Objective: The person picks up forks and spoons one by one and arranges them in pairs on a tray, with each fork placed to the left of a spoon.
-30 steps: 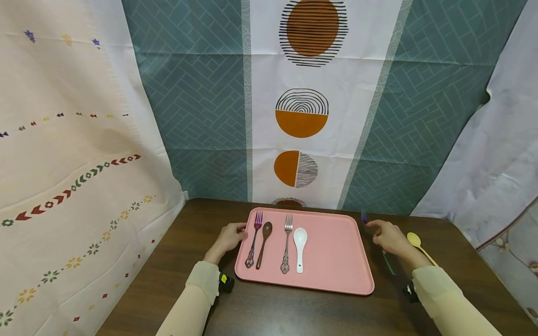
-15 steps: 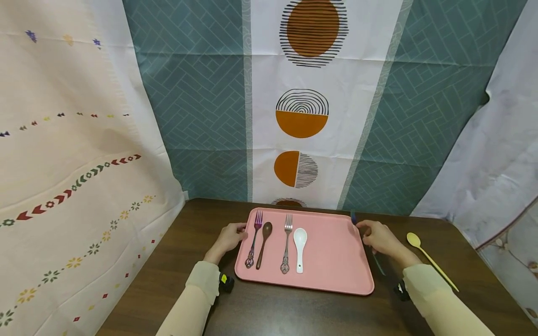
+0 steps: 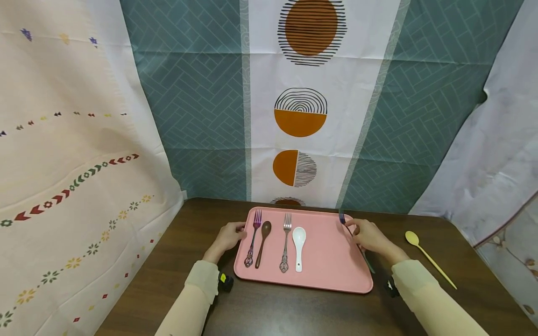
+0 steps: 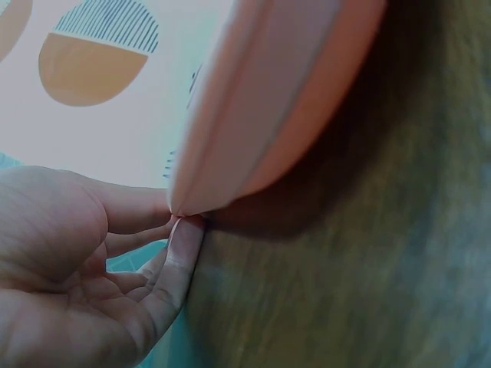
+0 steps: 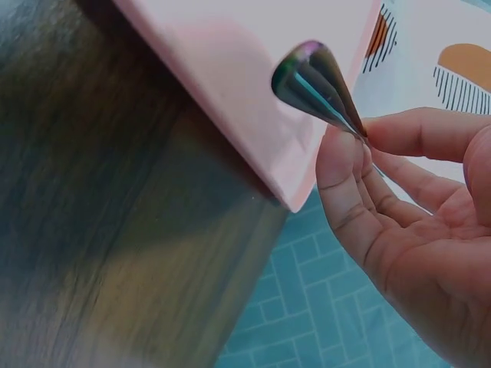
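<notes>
A pink tray [image 3: 323,261] lies on the dark wooden table. My left hand [image 3: 229,236] pinches the tray's left rim between thumb and fingers, as the left wrist view shows. Above the tray's right edge, my right hand [image 3: 370,234] pinches a dark iridescent fork [image 3: 342,217] by its middle, tines pointing away; the shiny handle end [image 5: 311,80] shows in the right wrist view. On the tray lie a purple-toned fork [image 3: 257,219], a brown wooden spoon [image 3: 265,228], a silver fork [image 3: 287,224] and a white spoon [image 3: 299,235], side by side.
A yellow spoon [image 3: 413,238] lies on the table to the right of my right hand. Patterned curtains [image 3: 201,116] hang behind the table's back edge and along both sides. Wooden table surface [image 3: 269,308] extends in front of the tray.
My right hand has carried the dark fork leftward from beside the tray to over its right edge, leaving the yellow spoon fully visible. My left hand has stayed on the tray's rim.
</notes>
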{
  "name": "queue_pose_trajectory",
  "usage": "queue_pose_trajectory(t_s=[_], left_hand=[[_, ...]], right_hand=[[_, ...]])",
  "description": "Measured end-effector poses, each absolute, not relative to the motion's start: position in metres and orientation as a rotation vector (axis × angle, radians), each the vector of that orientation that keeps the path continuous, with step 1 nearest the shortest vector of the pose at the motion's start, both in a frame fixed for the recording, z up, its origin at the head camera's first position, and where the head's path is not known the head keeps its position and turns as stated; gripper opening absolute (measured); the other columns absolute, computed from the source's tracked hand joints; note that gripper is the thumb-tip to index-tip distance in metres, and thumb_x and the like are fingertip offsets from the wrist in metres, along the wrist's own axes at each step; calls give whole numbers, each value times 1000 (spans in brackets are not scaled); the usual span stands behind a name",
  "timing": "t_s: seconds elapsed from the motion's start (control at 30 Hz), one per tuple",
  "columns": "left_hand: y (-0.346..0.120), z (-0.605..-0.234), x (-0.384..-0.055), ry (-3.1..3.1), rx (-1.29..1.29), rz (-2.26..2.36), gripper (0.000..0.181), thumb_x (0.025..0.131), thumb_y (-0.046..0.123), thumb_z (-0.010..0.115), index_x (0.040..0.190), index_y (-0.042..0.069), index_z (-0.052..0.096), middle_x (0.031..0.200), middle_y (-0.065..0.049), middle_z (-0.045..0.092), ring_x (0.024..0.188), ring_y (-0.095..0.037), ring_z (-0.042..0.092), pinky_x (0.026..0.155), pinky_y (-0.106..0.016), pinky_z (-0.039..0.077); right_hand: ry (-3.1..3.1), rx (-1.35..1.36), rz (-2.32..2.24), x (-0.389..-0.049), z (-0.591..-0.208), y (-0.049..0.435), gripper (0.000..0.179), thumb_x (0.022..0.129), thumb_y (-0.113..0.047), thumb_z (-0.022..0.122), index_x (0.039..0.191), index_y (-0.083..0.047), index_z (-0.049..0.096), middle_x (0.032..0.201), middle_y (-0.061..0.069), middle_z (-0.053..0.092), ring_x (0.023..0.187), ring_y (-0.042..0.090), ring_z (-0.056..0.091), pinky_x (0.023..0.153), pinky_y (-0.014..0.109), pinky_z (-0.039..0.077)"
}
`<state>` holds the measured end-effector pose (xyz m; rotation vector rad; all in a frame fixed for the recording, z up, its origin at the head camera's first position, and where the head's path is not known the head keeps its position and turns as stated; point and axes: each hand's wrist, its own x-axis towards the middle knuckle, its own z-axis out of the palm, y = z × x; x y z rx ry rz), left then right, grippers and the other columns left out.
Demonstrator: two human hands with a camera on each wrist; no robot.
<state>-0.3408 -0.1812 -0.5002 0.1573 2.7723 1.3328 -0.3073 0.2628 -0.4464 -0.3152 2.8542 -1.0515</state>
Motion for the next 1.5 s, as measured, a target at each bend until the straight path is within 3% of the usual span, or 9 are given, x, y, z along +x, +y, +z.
queue_pose_trajectory(t_s=[0.53, 0.97, 1.2, 1.5], left_hand=[[-181, -504, -343, 2785, 118, 1329, 43, 99, 9, 66, 140, -3, 62, 110, -11, 69, 98, -25, 61, 94, -46, 53], [-182, -504, -344, 2795, 165, 1324, 42, 99, 7, 65, 139, -4, 63, 108, -11, 70, 99, -26, 63, 93, -45, 55], [-183, -504, -344, 2803, 171, 1326, 43, 98, 7, 65, 139, -5, 62, 109, -12, 70, 99, -27, 63, 93, -46, 55], [-183, -503, -343, 2784, 161, 1335, 41, 99, 7, 66, 139, -4, 63, 107, -10, 69, 97, -24, 62, 91, -44, 55]], right_hand=[[2834, -306, -1052, -307, -454, 242, 54, 81, 15, 60, 134, 10, 59, 78, 11, 62, 47, 15, 55, 44, 28, 47], [2813, -310, -1085, -305, -455, 223, 50, 85, 17, 59, 136, 13, 58, 82, 14, 63, 48, 14, 53, 46, 28, 46], [2805, -370, -1033, -309, -456, 216, 55, 82, 17, 52, 136, 13, 57, 72, 14, 65, 41, 8, 43, 44, 23, 37], [2819, -309, -949, -309, -455, 203, 53, 81, 16, 57, 133, 10, 61, 71, 13, 66, 40, 8, 45, 43, 23, 41]])
